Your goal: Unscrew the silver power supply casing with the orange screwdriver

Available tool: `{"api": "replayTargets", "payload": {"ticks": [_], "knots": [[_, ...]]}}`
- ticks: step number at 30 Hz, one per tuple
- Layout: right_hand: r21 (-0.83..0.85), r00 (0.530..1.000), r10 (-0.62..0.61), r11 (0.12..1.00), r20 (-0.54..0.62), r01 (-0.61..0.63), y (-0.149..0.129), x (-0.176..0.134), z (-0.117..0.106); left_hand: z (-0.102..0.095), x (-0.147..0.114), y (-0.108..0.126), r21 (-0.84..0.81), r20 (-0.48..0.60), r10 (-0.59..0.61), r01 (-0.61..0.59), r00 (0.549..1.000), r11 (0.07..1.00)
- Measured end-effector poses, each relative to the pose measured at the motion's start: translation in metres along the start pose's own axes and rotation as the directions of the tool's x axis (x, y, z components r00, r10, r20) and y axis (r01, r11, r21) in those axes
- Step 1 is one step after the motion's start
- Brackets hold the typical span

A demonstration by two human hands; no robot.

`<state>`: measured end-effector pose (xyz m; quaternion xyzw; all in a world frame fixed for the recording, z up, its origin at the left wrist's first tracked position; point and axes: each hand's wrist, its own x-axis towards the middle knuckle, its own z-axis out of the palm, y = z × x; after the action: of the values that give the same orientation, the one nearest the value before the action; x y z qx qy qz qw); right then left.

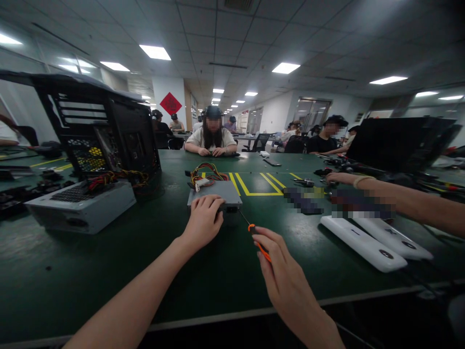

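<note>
Pinching driver (266,253) w/ R hand (283,271), tip by PSU (231,192), back from surface (119,261) front edge — L hand (204,219) atop PSU, fingers together.

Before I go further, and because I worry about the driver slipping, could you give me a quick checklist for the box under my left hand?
1. Left hand on the small metal box: ok, it rests over the near edge.
2. Right hand holding the screwdriver: ok, fingers around the orange handle.
3. Screwdriver tip seated in a screw: cannot tell; it points to the box's near right corner, too small to make out.
4. Cable bundle away from the screwdriver: ok, it lies at the box's far side.
5. Other person's arm out of the way: ok, off to the right.
</note>
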<state>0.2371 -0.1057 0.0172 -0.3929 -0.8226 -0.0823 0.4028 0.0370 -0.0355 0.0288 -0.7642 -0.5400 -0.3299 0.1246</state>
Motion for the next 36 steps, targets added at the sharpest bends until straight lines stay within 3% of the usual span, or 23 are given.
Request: {"api": "replayTargets", "payload": {"ticks": [2, 8, 15, 23, 29, 33, 36], "knots": [[0.007, 1.0, -0.013, 1.0, -0.02, 0.014, 0.0, 0.0, 0.001, 0.0, 0.0, 0.0, -0.001, -0.004, -0.004, 0.004, 1.0, 1.0], [0.084, 0.991, 0.13, 0.988, -0.031, -0.127, 0.008, 0.0, 0.0, -0.001, 0.0, -0.001, -0.012, 0.008, 0.002, -0.002, 1.0, 1.0], [0.121, 0.997, 0.076, 0.99, -0.009, -0.075, 0.001, -0.001, 0.001, 0.001, 0.0, -0.001, -0.007, -0.004, 0.004, -0.004, 1.0, 1.0], [-0.05, 0.987, 0.143, 0.988, -0.069, -0.147, 0.012, 0.001, -0.001, -0.001, 0.0, -0.001, -0.012, 0.008, 0.003, -0.003, 1.0, 1.0], [-0.04, 0.999, 0.04, 0.998, 0.009, -0.04, 0.002, -0.004, 0.003, 0.0, 0.0, -0.001, -0.009, -0.005, 0.009, -0.009, 1.0, 1.0], [-0.095, 0.99, 0.131, 0.986, -0.055, -0.136, 0.004, -0.004, 0.002, -0.001, 0.0, -0.001, -0.012, -0.002, 0.004, -0.004, 1.0, 1.0], [-0.032, 0.992, 0.125, 0.992, -0.013, -0.125, 0.001, -0.002, -0.001, -0.001, 0.0, -0.001, -0.014, 0.003, 0.006, -0.006, 1.0, 1.0]]}}
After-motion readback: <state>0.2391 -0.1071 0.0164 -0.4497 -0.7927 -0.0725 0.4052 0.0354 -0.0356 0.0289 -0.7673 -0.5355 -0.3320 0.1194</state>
